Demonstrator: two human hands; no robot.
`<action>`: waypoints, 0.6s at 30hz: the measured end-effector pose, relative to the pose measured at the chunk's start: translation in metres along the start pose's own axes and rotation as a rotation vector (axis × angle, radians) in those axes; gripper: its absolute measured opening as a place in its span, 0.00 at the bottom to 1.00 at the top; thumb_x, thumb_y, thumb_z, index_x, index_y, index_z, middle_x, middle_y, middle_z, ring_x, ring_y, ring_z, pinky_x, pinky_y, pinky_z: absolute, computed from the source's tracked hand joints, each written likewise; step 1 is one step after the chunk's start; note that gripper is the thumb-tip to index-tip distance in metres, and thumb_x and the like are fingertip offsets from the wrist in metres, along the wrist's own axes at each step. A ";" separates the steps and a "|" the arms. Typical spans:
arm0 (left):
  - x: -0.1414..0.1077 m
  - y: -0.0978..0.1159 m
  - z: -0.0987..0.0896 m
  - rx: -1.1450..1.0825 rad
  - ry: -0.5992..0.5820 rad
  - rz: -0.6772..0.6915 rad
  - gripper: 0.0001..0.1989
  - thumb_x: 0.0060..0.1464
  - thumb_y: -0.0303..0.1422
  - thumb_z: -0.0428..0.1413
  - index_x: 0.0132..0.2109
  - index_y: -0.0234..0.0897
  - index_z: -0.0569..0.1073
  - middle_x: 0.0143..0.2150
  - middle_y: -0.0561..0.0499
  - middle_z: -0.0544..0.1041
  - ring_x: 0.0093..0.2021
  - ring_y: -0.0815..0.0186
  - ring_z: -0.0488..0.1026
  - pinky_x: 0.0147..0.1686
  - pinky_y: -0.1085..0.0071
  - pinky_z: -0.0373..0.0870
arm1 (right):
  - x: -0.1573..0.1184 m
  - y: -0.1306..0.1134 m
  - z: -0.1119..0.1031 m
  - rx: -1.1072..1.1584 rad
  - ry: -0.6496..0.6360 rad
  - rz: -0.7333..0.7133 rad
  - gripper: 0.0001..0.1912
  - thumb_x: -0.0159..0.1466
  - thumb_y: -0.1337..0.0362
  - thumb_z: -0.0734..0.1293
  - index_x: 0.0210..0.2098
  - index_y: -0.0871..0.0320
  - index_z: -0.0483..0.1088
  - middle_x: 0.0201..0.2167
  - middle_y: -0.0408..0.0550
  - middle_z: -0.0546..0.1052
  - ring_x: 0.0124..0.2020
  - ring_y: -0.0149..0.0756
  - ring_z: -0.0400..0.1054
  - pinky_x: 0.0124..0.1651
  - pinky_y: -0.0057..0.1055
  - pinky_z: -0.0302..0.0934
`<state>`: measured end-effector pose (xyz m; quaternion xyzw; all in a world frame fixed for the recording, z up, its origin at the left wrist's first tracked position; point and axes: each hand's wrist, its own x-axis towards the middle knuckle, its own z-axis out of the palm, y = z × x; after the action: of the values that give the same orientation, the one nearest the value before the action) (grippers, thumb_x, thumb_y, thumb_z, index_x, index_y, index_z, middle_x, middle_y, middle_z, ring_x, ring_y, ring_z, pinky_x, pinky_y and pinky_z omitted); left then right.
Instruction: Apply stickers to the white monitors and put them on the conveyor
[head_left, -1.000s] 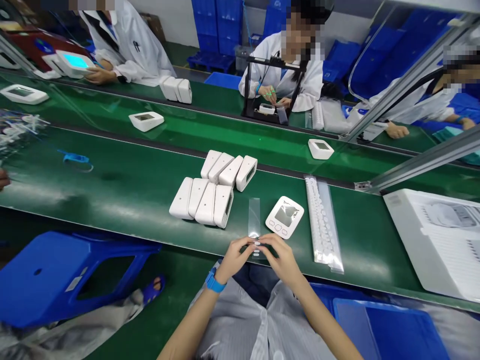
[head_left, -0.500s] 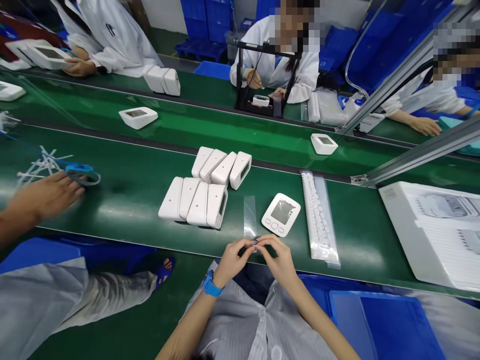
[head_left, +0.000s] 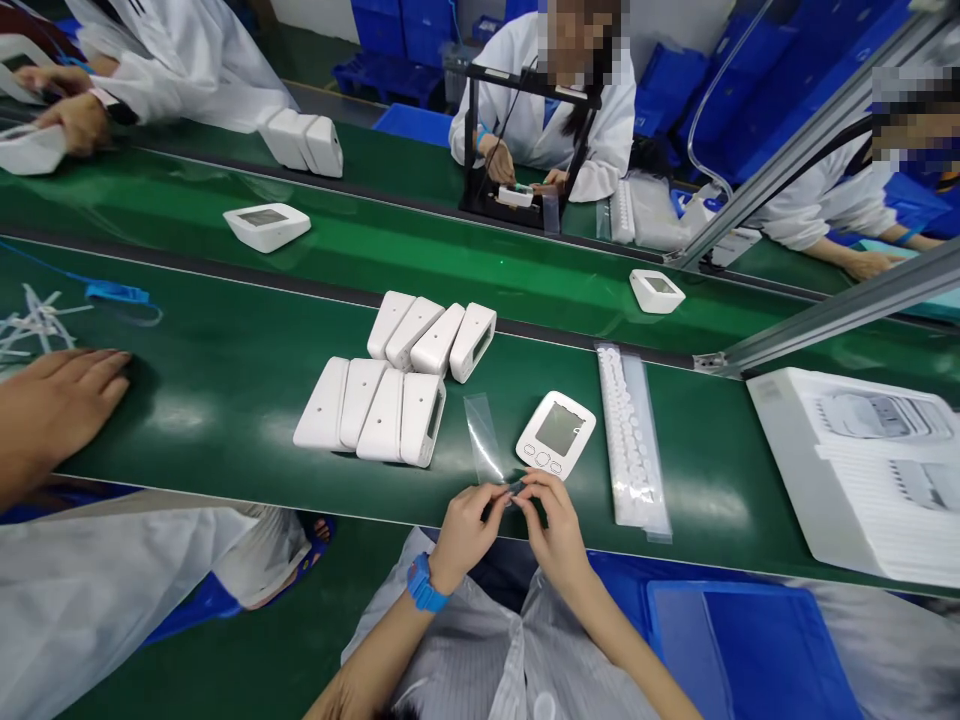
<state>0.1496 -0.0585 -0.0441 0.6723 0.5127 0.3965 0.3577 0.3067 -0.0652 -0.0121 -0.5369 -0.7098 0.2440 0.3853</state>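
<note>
My left hand point(head_left: 466, 530) and my right hand point(head_left: 556, 528) meet at the front edge of the green bench, thumbs and fingertips pinched together. Between them is the lower end of a clear plastic film strip point(head_left: 482, 435), which stretches away over the bench top. A small dark bit shows at the fingertips, too small to name. Just beyond my right hand lies a white device with a grey screen and several buttons point(head_left: 556, 434), face up. Left of the strip, several similar white devices point(head_left: 382, 412) stand on edge in two rows.
A long clear bag of small white round pieces point(head_left: 628, 440) lies right of the device, then a white tray point(head_left: 795, 470). A co-worker's hand point(head_left: 71, 400) rests at left near white ties point(head_left: 37, 325). Beyond runs a green belt carrying white devices point(head_left: 268, 226); a metal post point(head_left: 795, 150) slants at right.
The film strip's far end has swung left, so it now slants. My hands stay pinched together. The co-worker's hand at left has moved left, away from the blue wrist strap. The far-left co-worker's hands have shifted.
</note>
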 end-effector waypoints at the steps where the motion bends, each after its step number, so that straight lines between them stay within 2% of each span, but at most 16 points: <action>1: 0.002 0.001 0.000 0.002 0.003 0.000 0.06 0.64 0.30 0.52 0.39 0.38 0.74 0.33 0.48 0.81 0.34 0.61 0.78 0.37 0.64 0.74 | 0.001 0.001 -0.001 -0.006 0.009 0.003 0.07 0.68 0.70 0.62 0.39 0.54 0.70 0.45 0.52 0.73 0.53 0.41 0.70 0.55 0.41 0.67; 2: 0.006 0.001 -0.001 0.001 0.002 0.003 0.06 0.65 0.31 0.52 0.39 0.38 0.73 0.35 0.47 0.81 0.36 0.60 0.79 0.39 0.63 0.75 | 0.002 0.004 -0.004 -0.015 0.030 0.012 0.07 0.68 0.70 0.62 0.39 0.54 0.70 0.46 0.52 0.73 0.54 0.41 0.68 0.57 0.43 0.65; 4: 0.016 0.002 -0.004 -0.005 -0.014 0.022 0.05 0.64 0.31 0.53 0.39 0.39 0.73 0.46 0.43 0.81 0.47 0.57 0.78 0.48 0.59 0.74 | 0.007 0.010 -0.009 -0.036 0.120 0.062 0.05 0.68 0.67 0.63 0.37 0.54 0.71 0.51 0.53 0.72 0.59 0.44 0.64 0.62 0.48 0.60; 6: 0.028 0.002 -0.008 -0.012 -0.081 0.047 0.04 0.63 0.32 0.54 0.39 0.39 0.72 0.60 0.40 0.74 0.62 0.53 0.69 0.58 0.54 0.68 | 0.014 0.020 -0.015 -0.028 0.234 0.170 0.06 0.67 0.63 0.65 0.34 0.55 0.72 0.58 0.55 0.68 0.65 0.48 0.58 0.65 0.53 0.54; 8: 0.039 0.003 -0.010 -0.025 -0.194 0.062 0.03 0.62 0.32 0.56 0.38 0.38 0.72 0.69 0.38 0.64 0.70 0.51 0.58 0.64 0.50 0.62 | 0.020 0.031 -0.020 0.049 0.293 0.291 0.08 0.66 0.59 0.66 0.33 0.56 0.72 0.63 0.56 0.63 0.67 0.51 0.55 0.66 0.55 0.53; 10: 0.045 0.003 -0.010 -0.046 -0.300 0.064 0.03 0.61 0.32 0.57 0.38 0.38 0.72 0.71 0.38 0.59 0.72 0.51 0.52 0.65 0.49 0.60 | 0.025 0.040 -0.023 0.151 0.292 0.363 0.09 0.65 0.57 0.67 0.34 0.56 0.72 0.65 0.56 0.61 0.68 0.52 0.55 0.65 0.54 0.55; 12: 0.046 0.004 -0.008 -0.060 -0.351 0.067 0.04 0.61 0.32 0.57 0.37 0.38 0.72 0.71 0.38 0.60 0.73 0.52 0.51 0.66 0.48 0.59 | 0.027 0.045 -0.026 0.194 0.281 0.376 0.09 0.65 0.56 0.67 0.35 0.55 0.73 0.66 0.56 0.60 0.69 0.51 0.54 0.66 0.54 0.54; 18: 0.024 0.009 0.000 0.016 -0.337 0.139 0.04 0.62 0.32 0.56 0.38 0.38 0.72 0.70 0.38 0.61 0.72 0.52 0.52 0.68 0.44 0.55 | 0.030 0.041 -0.039 0.008 0.094 0.260 0.09 0.67 0.57 0.65 0.33 0.54 0.74 0.64 0.53 0.63 0.68 0.50 0.55 0.68 0.54 0.49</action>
<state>0.1572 -0.0373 -0.0318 0.7659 0.4011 0.2980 0.4047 0.3579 -0.0265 -0.0119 -0.6336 -0.6146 0.2691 0.3853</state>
